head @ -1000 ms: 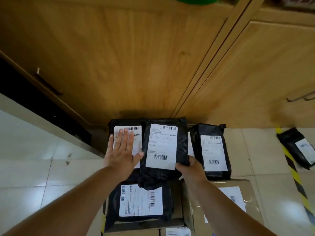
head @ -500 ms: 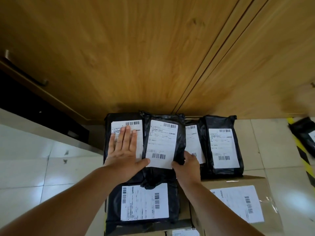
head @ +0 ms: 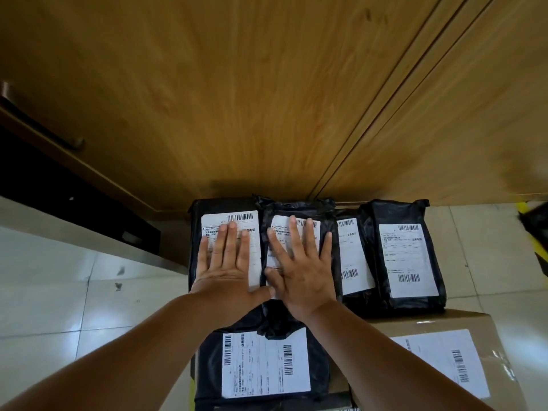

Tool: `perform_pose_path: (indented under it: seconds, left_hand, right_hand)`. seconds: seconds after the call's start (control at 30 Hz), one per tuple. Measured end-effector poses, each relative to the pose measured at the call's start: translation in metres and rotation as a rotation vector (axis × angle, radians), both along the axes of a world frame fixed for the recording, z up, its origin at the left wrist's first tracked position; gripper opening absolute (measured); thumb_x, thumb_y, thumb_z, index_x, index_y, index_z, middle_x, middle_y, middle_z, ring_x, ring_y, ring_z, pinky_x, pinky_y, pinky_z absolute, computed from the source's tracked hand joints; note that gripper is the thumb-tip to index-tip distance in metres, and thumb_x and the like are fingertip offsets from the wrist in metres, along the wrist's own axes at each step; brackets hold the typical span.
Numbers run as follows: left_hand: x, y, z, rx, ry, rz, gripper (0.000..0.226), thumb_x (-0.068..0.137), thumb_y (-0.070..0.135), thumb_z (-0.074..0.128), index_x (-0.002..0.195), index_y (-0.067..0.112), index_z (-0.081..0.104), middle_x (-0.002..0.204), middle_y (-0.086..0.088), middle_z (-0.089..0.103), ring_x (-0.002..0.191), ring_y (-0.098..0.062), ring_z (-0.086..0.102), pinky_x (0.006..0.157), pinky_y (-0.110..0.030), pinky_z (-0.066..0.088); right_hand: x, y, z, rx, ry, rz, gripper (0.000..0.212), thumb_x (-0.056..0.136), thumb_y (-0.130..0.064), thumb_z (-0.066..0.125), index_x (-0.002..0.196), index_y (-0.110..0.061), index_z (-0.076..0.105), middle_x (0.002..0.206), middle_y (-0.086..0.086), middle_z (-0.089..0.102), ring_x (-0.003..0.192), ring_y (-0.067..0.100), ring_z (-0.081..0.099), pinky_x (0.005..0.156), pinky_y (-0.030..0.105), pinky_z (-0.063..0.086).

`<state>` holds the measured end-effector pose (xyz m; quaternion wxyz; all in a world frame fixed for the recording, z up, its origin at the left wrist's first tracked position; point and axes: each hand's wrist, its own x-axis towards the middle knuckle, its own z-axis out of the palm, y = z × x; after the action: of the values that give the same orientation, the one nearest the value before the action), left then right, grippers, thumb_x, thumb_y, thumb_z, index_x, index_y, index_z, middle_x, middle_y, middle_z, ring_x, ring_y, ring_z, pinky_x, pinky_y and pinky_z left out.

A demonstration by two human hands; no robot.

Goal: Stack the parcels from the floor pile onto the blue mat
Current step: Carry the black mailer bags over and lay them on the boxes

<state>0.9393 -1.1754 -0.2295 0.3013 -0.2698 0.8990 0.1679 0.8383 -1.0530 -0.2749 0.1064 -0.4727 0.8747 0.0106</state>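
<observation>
Several black parcel bags with white labels lie packed together on the floor by a wooden cabinet. My left hand point(head: 228, 262) lies flat with straight fingers on the far-left parcel point(head: 225, 215). Beside it, my right hand point(head: 302, 262) presses flat on the middle parcel point(head: 296, 209), which it has set down. Two more black parcels point(head: 353, 253) point(head: 406, 256) lie to the right. A nearer black parcel point(head: 264, 363) rests on a cardboard box. The blue mat is hidden from view.
A brown cardboard box point(head: 444, 351) with a label sits at the lower right. The wooden cabinet doors point(head: 267, 99) rise right behind the parcels. A dark gap point(head: 44, 179) opens at the left. Yellow-black floor tape point(head: 539, 256) and another black parcel point(head: 536, 221) show at the right edge. White tiles lie left.
My right hand let go of the middle parcel's lower edge and now lies flat on top of it. The parcel settled down among the others. The left hand stayed flat.
</observation>
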Motion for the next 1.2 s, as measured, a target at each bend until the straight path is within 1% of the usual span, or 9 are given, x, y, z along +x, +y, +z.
perform_pose_path:
  seconds: [0.13, 0.27, 0.33, 0.63, 0.73, 0.83, 0.9, 1.07, 1.2]
  left_hand:
    - [0.000, -0.003, -0.004, 0.015, 0.005, -0.001, 0.109, 0.049, 0.085, 0.002, 0.112, 0.017, -0.055, 0.115, -0.005, -0.066, 0.116, -0.021, -0.056, 0.091, -0.041, -0.042]
    - [-0.001, -0.004, -0.002, 0.014, -0.043, -0.026, 0.128, 0.060, 0.083, 0.043, 0.109, 0.017, -0.055, 0.110, -0.004, -0.068, 0.118, -0.022, -0.054, 0.091, -0.043, -0.040]
    - [-0.001, -0.003, 0.001, 0.015, -0.059, -0.027, 0.134, 0.060, 0.080, 0.052, 0.107, 0.017, -0.056, 0.110, -0.004, -0.068, 0.114, -0.022, -0.056, 0.090, -0.043, -0.040]
    - [-0.001, -0.002, 0.002, 0.006, -0.050, -0.027, 0.135, 0.061, 0.081, 0.053, 0.112, 0.015, -0.053, 0.109, -0.003, -0.067, 0.118, -0.022, -0.053, 0.087, -0.042, -0.042]
    - [0.000, -0.002, 0.001, 0.016, -0.055, -0.030, 0.134, 0.061, 0.081, 0.053, 0.111, 0.016, -0.053, 0.109, -0.003, -0.067, 0.117, -0.022, -0.053, 0.088, -0.042, -0.041]
    - [0.001, -0.003, -0.001, 0.002, -0.049, -0.036, 0.135, 0.061, 0.082, 0.052, 0.115, 0.014, -0.051, 0.110, -0.004, -0.067, 0.115, -0.022, -0.055, 0.088, -0.042, -0.041]
    - [0.002, -0.002, -0.003, -0.007, -0.042, -0.029, 0.135, 0.060, 0.081, 0.052, 0.118, 0.014, -0.049, 0.112, -0.004, -0.065, 0.117, -0.022, -0.054, 0.092, -0.044, -0.039]
    - [0.002, -0.002, -0.005, -0.027, -0.049, -0.043, 0.132, 0.063, 0.080, 0.052, 0.121, 0.014, -0.047, 0.114, -0.006, -0.063, 0.126, -0.026, -0.047, 0.101, -0.047, -0.031]
    - [0.002, -0.002, -0.004, -0.022, -0.051, -0.046, 0.132, 0.063, 0.079, 0.052, 0.122, 0.014, -0.046, 0.126, -0.008, -0.058, 0.127, -0.026, -0.047, 0.106, -0.050, -0.028]
  right_hand:
    - [0.000, -0.003, -0.003, 0.034, 0.010, -0.004, 0.064, 0.092, -0.062, 0.022, 0.150, -0.036, 0.015, 0.158, 0.008, 0.015, 0.145, 0.039, 0.005, 0.109, 0.064, 0.006]
    - [0.003, -0.009, -0.004, 0.046, 0.027, -0.020, 0.067, 0.088, -0.061, 0.033, 0.149, -0.036, 0.018, 0.157, 0.007, 0.019, 0.145, 0.039, 0.007, 0.108, 0.066, 0.011]
    - [0.003, -0.012, -0.004, 0.048, 0.026, -0.045, 0.068, 0.085, -0.060, 0.037, 0.147, -0.036, 0.024, 0.155, 0.008, 0.026, 0.144, 0.039, 0.014, 0.107, 0.068, 0.017]
    - [0.003, -0.015, -0.004, 0.071, 0.009, -0.042, 0.063, 0.084, -0.060, 0.034, 0.143, -0.039, 0.029, 0.153, 0.006, 0.030, 0.143, 0.039, 0.018, 0.105, 0.065, 0.016]
    - [-0.001, -0.016, 0.005, -0.054, -0.033, -0.085, 0.056, 0.083, -0.056, 0.036, 0.136, -0.037, 0.037, 0.148, 0.003, 0.035, 0.141, 0.035, 0.022, 0.109, 0.062, 0.012]
    - [-0.013, -0.018, 0.009, -0.192, 0.000, -0.166, 0.054, 0.079, -0.055, 0.042, 0.124, -0.026, 0.046, 0.132, 0.006, 0.045, 0.127, 0.029, 0.036, 0.108, 0.058, 0.028]
    - [-0.021, -0.022, 0.006, -0.166, 0.013, -0.102, 0.061, 0.079, -0.059, 0.040, 0.130, -0.025, 0.043, 0.134, 0.008, 0.044, 0.127, 0.030, 0.034, 0.107, 0.057, 0.032]
    - [-0.038, -0.037, -0.001, 0.062, -0.061, 0.079, 0.076, 0.080, -0.064, 0.009, 0.145, -0.030, 0.028, 0.152, 0.005, 0.029, 0.142, 0.030, 0.019, 0.113, 0.057, 0.004]
    - [-0.039, -0.038, 0.002, 0.070, -0.077, 0.077, 0.078, 0.079, -0.064, 0.007, 0.149, -0.030, 0.017, 0.157, 0.005, 0.017, 0.145, 0.030, 0.007, 0.114, 0.057, -0.004]
